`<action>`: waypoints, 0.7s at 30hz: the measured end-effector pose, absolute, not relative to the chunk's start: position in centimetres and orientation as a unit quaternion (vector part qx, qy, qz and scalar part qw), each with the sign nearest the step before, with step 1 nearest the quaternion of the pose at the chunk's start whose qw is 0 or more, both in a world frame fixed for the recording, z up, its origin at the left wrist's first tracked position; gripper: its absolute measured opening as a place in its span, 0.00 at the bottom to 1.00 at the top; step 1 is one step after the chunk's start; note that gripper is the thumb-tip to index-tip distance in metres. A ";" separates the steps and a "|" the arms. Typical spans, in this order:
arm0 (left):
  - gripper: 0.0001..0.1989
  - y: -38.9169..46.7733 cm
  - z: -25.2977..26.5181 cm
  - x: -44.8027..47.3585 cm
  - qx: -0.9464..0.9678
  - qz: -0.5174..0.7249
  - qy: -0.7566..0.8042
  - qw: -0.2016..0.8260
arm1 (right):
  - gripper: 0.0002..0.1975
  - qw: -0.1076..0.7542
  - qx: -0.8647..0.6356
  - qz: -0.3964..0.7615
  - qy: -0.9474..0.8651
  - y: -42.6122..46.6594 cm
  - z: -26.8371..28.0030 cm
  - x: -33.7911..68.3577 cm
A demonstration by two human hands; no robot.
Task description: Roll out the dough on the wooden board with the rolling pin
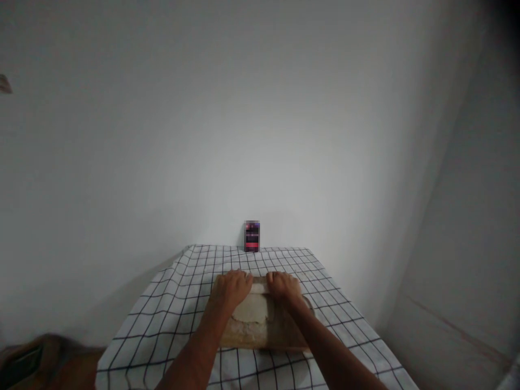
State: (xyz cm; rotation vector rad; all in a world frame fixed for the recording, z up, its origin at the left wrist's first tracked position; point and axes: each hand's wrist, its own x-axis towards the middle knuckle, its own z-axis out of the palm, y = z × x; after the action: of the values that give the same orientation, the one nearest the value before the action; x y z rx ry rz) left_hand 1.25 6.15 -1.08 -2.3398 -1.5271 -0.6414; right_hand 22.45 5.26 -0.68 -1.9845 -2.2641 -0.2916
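Both hands palm-down on a pale rolling pin (260, 285) lying across the far end of a flat sheet of pale dough (251, 311). Left hand (231, 290) and right hand (284, 287) flat, fingers curled loosely over the pin, no closed grip. Dough rests on a floured wooden board (280, 336) mid-counter, on a black-and-white checked cloth (170, 309). Small dark box with pink band (252, 236) stands against the wall.

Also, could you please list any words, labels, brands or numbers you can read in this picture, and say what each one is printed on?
No text can be read.
The small dark box standing at the far edge of the checked tablecloth, against the wall, has pink and purple print, but it is too blurred to read.
Nothing written shows on the wooden board, the dough, the left hand or the right hand.
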 end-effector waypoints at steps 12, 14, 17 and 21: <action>0.13 6.6 0.1 1.9 -0.792 -0.199 -0.567 0.104 | 0.18 0.058 -0.643 -0.102 -0.757 5.4 -0.7 22.7; 0.17 5.9 -0.1 1.9 -0.784 -0.205 -0.576 0.107 | 0.18 0.071 -0.642 -0.108 -0.756 4.6 -1.0 22.6; 0.21 4.4 0.0 2.0 -0.784 -0.213 -0.574 0.102 | 0.17 0.097 -0.640 -0.110 -0.754 3.2 -1.2 22.3; 0.21 1.8 0.4 1.9 -0.789 -0.244 -0.557 0.088 | 0.19 0.138 -0.645 -0.104 -0.745 1.0 -1.4 21.9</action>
State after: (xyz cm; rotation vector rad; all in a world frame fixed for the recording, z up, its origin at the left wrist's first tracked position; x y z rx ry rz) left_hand 1.94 1.76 0.45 -2.3492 -1.6582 -0.7269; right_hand 21.89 0.96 -1.39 -1.8648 -2.1535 -0.2997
